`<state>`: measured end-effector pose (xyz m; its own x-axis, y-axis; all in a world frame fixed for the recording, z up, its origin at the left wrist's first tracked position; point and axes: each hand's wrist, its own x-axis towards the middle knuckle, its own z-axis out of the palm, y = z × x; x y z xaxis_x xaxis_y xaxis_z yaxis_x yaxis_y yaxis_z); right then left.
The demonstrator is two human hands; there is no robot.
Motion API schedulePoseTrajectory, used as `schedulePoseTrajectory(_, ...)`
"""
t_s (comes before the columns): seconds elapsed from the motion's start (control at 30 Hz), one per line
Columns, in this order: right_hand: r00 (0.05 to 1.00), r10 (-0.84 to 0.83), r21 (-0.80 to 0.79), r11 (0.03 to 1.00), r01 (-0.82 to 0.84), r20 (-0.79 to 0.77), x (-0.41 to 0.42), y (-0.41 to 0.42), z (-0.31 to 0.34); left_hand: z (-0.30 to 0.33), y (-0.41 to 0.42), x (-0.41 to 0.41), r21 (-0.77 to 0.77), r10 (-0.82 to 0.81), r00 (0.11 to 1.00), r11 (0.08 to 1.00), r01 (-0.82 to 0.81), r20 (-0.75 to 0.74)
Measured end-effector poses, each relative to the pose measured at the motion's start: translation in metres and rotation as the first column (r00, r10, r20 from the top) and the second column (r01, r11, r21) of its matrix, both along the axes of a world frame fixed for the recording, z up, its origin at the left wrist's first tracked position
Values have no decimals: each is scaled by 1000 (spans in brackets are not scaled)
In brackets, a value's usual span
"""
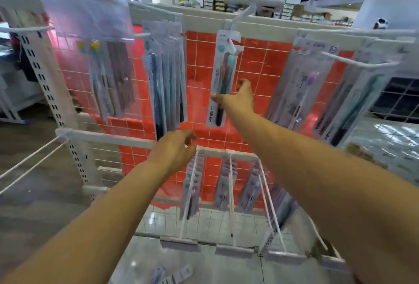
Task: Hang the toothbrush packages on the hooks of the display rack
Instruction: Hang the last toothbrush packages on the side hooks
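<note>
both arms are reaching forward toward the display rack. the right hand is stretching up and out at the middle of the red grid, thumb and fingers spread apart, with the thumb tip touching the lower edge of a toothbrush package that is hanging from a white hook; the blur makes it hard to say whether it is really pinching it. the left hand is hovering lower, just over the rack's middle crossbar, its fingers loosely curled and holding nothing. more packages are hanging on neighbouring hooks.
</note>
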<state>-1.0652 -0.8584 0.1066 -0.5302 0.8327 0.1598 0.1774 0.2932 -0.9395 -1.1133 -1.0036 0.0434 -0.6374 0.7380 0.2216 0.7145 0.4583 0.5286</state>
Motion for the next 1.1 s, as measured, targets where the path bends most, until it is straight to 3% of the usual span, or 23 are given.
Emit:
schedulePoseTrajectory(0.2, 992, 86, -141, 985, -99, -96, -17, 14, 0, -18, 11, -13, 24, 2, 998, 1000, -3, 60)
schedulePoseTrajectory(0.7, 971, 196, -241, 944, -225, -138, -19, 24, -2, -24, 17, -9, 66, -41, 997, 997, 37, 64)
schedulePoseTrajectory(1.1, 966, 226, -175, 953, -246, -129, 25, -13, 7, -14, -16, 8, 41, -31, 998, 999, 29, 56)
